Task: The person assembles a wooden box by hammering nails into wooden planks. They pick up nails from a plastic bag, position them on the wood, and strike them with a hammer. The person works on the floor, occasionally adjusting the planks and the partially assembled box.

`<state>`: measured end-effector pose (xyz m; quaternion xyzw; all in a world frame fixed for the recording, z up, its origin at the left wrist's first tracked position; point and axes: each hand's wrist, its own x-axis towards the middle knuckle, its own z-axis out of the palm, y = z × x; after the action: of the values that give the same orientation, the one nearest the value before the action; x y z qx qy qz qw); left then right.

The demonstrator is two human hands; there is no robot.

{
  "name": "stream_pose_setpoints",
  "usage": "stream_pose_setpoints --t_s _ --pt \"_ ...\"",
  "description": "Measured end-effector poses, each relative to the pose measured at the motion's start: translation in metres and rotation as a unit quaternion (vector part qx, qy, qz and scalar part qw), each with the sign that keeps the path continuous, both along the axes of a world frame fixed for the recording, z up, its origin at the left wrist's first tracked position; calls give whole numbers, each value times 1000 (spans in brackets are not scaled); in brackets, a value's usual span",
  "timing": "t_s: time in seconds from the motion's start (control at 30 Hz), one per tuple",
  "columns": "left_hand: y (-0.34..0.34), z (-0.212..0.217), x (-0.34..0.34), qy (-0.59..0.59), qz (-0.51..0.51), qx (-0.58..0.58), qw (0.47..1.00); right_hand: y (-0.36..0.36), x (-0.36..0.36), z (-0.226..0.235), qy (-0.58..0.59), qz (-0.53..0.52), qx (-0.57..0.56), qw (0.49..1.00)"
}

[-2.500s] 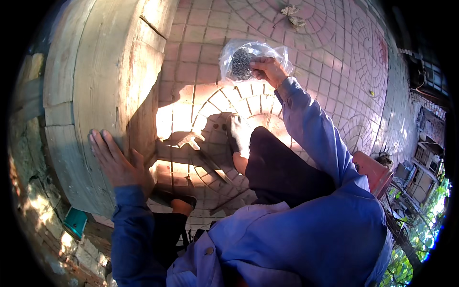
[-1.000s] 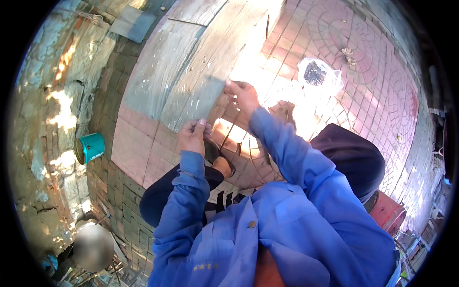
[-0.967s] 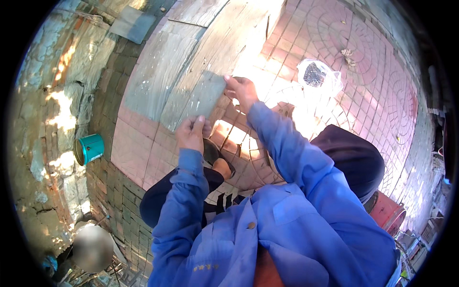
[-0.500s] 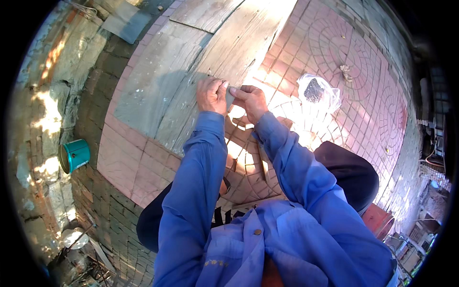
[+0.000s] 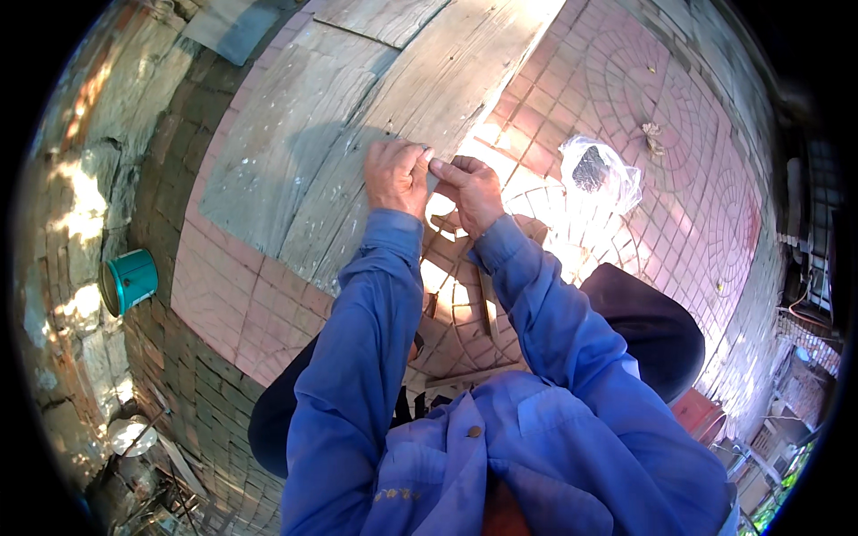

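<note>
Left hand [image 5: 396, 179] has moved up beside the right hand [image 5: 476, 192] over the plank [image 5: 438, 94], each grip pinched closed, contents unclear

Green bucket [image 5: 136, 280] beside left edge of pink paving [image 5: 214, 299]. Dried leaf [image 5: 653, 138] on paving, inward of right edge. Red container [image 5: 696, 414], partly hidden, lower right.

We have a weathered plank tabletop [image 5: 438, 85] toward eleven o'clock, flecked with pale spots. Beside it our paved floor [image 5: 617, 94] carries a clear plastic bag [image 5: 611, 183] with dark contents at two o'clock, a dry leaf [image 5: 653, 138] farther out that way, and a teal bucket [image 5: 136, 279] at nine o'clock
</note>
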<state>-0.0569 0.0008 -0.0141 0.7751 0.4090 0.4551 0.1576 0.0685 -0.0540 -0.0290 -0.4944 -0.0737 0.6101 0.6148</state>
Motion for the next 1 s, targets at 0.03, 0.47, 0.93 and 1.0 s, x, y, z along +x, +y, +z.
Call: stream_pose_setpoints --t_s 0.03,0.47,0.93,1.0 --pt "-1 0 0 -3 1 -4 1000 0 0 2 -3 9 -9 1000" --pt "-2 6 0 41 27 -11 999 20 41 26 -30 191 -67 979" --pt "-8 8 -2 42 33 -43 998 11 26 -6 66 111 -24 991" --pt "-8 9 0 43 36 -39 998 10 25 -7 68 105 -29 992"
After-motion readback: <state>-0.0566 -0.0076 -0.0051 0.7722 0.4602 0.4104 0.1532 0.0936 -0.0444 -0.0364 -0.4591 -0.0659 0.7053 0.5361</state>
